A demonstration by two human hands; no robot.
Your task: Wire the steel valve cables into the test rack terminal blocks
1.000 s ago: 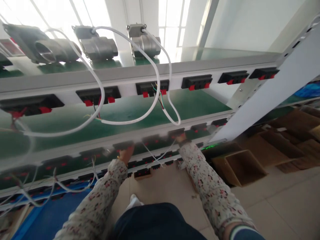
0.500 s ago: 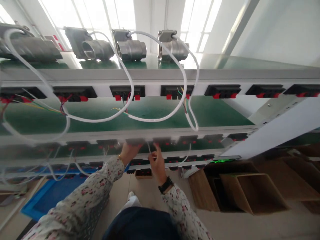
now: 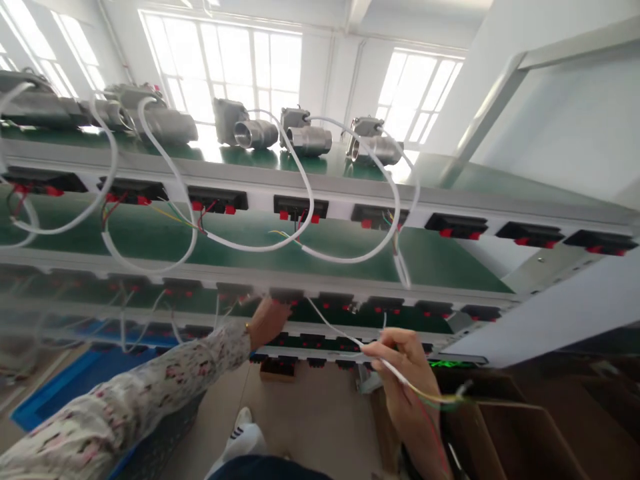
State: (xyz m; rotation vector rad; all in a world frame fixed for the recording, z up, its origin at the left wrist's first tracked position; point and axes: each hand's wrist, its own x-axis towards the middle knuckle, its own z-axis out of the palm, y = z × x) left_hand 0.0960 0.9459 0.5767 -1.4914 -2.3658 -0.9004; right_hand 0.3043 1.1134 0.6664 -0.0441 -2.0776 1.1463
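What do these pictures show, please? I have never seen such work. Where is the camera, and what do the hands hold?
There is no robot here, only a person working bare-handed. The camera is worn on the head, looking forward and down. On the upper shelf lie metal valves with looping white cables; black blocks with red tabs run along its front. The right hand holds a thin white cable with coloured wires at its end. The left hand is at a similar block on the shelf below; its grip is unclear.
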